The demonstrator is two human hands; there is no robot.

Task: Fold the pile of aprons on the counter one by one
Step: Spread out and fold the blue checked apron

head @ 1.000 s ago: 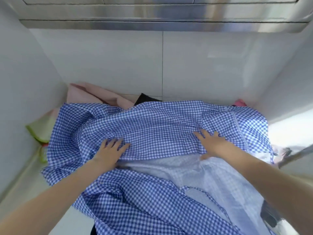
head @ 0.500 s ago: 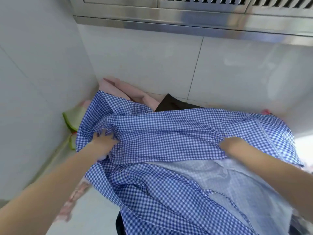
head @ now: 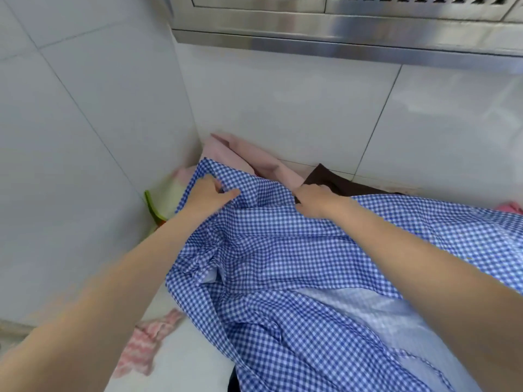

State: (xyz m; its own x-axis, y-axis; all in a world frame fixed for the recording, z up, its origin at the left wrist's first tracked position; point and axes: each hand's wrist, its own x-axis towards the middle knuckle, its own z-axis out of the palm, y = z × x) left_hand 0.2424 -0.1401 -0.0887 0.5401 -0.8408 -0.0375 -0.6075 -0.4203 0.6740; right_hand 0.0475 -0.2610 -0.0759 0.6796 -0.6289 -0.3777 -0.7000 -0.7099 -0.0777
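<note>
Blue gingham apron [head: 325, 250] covers the surface; left hand [head: 208, 195] and right hand [head: 317, 200] both pinch its far edge.

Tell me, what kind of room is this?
Probably a kitchen. A steel range hood hangs above white tiled walls, and both hands grip a blue checked apron on the white counter.

I see an apron [head: 325, 250] in blue-and-white gingham, its turned-back underside a paler, washed-out blue at 5 o'clock. At 11 o'clock of it lies a plain pale pink cloth [head: 240, 157]; at 12 o'clock a dark brown cloth [head: 334, 181]. A green-edged cloth [head: 158, 205] shows at 9 o'clock, a pink-and-white striped cloth [head: 144, 343] at 7 o'clock. The wall tiles [head: 283, 108] are white.
</note>
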